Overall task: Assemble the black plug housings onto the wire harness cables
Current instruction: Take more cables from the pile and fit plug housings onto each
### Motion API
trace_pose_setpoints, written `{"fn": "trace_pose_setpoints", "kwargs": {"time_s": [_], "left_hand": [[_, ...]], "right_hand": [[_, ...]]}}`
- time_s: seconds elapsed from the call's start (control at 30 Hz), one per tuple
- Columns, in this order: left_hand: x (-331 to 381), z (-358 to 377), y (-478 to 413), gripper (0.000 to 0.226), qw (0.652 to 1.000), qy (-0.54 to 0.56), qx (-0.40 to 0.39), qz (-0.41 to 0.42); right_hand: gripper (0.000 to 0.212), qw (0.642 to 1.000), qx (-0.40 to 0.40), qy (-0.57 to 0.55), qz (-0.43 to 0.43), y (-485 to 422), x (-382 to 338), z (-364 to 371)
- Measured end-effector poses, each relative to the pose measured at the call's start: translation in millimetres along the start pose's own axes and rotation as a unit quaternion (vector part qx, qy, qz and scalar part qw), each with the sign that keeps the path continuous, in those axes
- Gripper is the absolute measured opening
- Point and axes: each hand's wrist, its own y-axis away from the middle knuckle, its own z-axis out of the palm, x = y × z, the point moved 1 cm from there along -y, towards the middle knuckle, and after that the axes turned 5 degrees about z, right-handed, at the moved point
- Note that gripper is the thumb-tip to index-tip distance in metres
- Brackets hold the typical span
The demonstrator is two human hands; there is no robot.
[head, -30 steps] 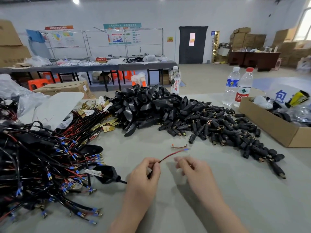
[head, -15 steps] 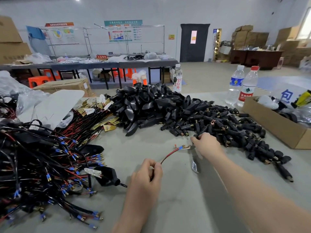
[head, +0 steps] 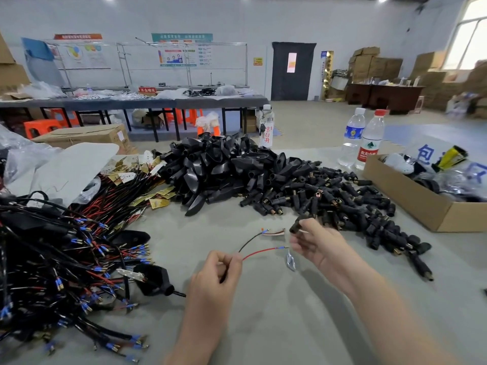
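My left hand (head: 218,270) pinches a harness cable whose red wire (head: 259,252) and black wire (head: 250,239) fan out to the right, each ending in a small terminal. My right hand (head: 315,242) holds one black plug housing (head: 297,224) between thumb and fingers, just right of the wire tips and a little above the table. A long heap of plug housings (head: 332,204) lies behind the right hand. Larger black shell covers (head: 218,167) are piled at centre back. A tangle of harness cables (head: 60,259) fills the left side.
An open cardboard box (head: 421,204) stands at the right edge. Two water bottles (head: 362,139) and a third bottle (head: 266,127) stand behind the piles. A small shiny scrap (head: 290,260) lies under my right hand. A black cover with a lead (head: 154,279) lies left of my left hand.
My right hand reached into the plug heap, took one black housing and drew back toward the wire ends. My left hand stayed put with the cable; the red and black wires now spread apart.
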Motion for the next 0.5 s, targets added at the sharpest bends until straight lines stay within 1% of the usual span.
{"fn": "trace_pose_setpoints", "kwargs": {"time_s": [0.13, 0.23, 0.3, 0.4, 0.5], "left_hand": [[6.1, 1.0, 1.4, 0.023, 0.999, 0.042, 0.014, -0.015], [11.7, 2.0, 5.3, 0.030, 0.997, 0.076, 0.003, -0.020], [14.6, 2.4, 6.9, 0.034, 0.995, 0.092, 0.000, -0.024], [16.8, 1.5, 6.1, 0.037, 0.992, 0.116, 0.012, -0.038], [16.5, -0.2, 4.3, 0.036, 0.992, 0.117, 0.030, -0.036]], "right_hand": [[0.022, 0.986, -0.025, -0.159, 0.039, 23.1, 19.7, -10.3], [0.029, 0.971, -0.044, -0.229, 0.049, 33.2, 30.4, -16.3], [0.026, 0.967, -0.053, -0.245, 0.045, 35.9, 34.6, -17.5], [0.023, 0.973, -0.068, -0.220, 0.032, 36.7, 36.0, -15.3], [0.020, 0.976, -0.090, -0.197, 0.036, 38.2, 37.7, -10.1]]}}
